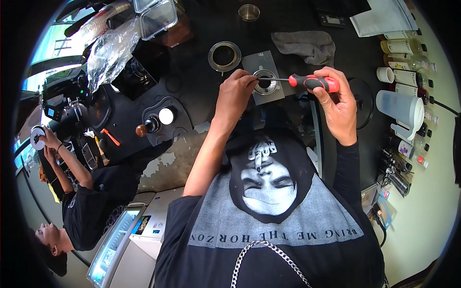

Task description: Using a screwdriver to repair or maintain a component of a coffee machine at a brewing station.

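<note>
My right hand (340, 103) is wrapped round the red and black handle of a screwdriver (307, 82), held level with its thin shaft pointing left. At the shaft's far end, the thumb and fingers of my left hand (234, 95) are pinched together; what lies between them is hidden. Just below the shaft sits a round toothed metal ring (272, 88), like a grinder burr. It rests on a flat grey plate (260, 58) on the black counter. Left of the plate lies a larger metal ring (237, 57) with a dark centre.
A grey cloth (307, 45) and a small metal cup (248, 13) lie farther back. Bottles (402, 46) and a clear jug (398, 106) line the right side. A tamper (151, 125) stands on a mat at left. Beyond it, a co-worker (101, 192) handles a round object.
</note>
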Action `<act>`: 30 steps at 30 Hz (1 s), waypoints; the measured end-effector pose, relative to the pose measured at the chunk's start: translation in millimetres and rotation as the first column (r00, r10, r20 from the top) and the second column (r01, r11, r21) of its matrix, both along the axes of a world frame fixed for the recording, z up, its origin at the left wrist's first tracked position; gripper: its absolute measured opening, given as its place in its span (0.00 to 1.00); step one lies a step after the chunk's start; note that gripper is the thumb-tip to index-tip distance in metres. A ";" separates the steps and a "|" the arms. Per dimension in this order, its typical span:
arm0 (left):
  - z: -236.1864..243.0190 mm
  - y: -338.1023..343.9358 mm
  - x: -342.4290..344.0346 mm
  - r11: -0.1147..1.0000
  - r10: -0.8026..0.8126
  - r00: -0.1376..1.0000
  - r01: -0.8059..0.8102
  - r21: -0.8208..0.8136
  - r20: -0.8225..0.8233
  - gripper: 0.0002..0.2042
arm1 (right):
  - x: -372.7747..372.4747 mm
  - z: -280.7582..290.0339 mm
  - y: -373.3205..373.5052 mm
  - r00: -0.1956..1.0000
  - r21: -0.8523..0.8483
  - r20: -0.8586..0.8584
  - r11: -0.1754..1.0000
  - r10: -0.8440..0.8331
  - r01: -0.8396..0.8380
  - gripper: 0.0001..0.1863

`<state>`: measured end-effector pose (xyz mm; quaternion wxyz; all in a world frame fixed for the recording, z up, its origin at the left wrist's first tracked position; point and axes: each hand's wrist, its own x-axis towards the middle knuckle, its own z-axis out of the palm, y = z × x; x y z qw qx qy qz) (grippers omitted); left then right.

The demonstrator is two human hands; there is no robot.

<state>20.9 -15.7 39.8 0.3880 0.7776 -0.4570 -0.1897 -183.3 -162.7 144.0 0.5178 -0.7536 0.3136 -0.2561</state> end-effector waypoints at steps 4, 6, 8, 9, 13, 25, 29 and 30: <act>-0.9 -1.4 3.1 1.000 -0.005 0.999 0.004 -0.013 -0.038 0.09 | 7.0 7.0 -8.6 0.993 -0.196 -0.040 0.973 0.114 -0.119 0.20; -1.6 -1.5 3.4 1.000 -0.005 0.999 0.004 -0.017 -0.042 0.09 | 11.7 13.4 -10.7 0.988 -0.196 -0.063 0.970 0.138 -0.148 0.19; -2.6 -1.6 3.5 1.000 -0.005 0.999 0.004 -0.023 -0.043 0.09 | 17.5 19.4 -12.8 0.983 -0.196 -0.084 0.965 0.161 -0.175 0.19; -3.2 -1.3 3.2 1.000 0.000 0.999 -0.001 -0.022 -0.043 0.09 | 20.4 21.9 -14.4 0.976 -0.234 -0.090 0.948 0.200 -0.216 0.19; -1.9 0.1 2.8 0.999 0.010 0.997 -0.012 -0.033 -0.073 0.08 | 27.9 25.6 -18.5 0.951 -0.348 -0.113 0.885 0.289 -0.310 0.20; -4.3 -1.8 4.8 0.999 -0.004 0.998 0.002 -0.038 -0.060 0.08 | 35.9 30.3 -27.4 0.933 -0.349 -0.145 0.866 0.329 -0.359 0.21; -4.6 -1.2 8.3 0.999 -0.004 0.997 0.002 -0.034 -0.073 0.08 | 37.0 29.3 -30.0 0.936 -0.350 -0.150 0.869 0.317 -0.350 0.21; -5.4 -1.1 9.1 0.999 -0.010 0.997 0.006 -0.042 -0.078 0.08 | 37.1 28.9 -31.0 0.937 -0.354 -0.148 0.868 0.316 -0.349 0.20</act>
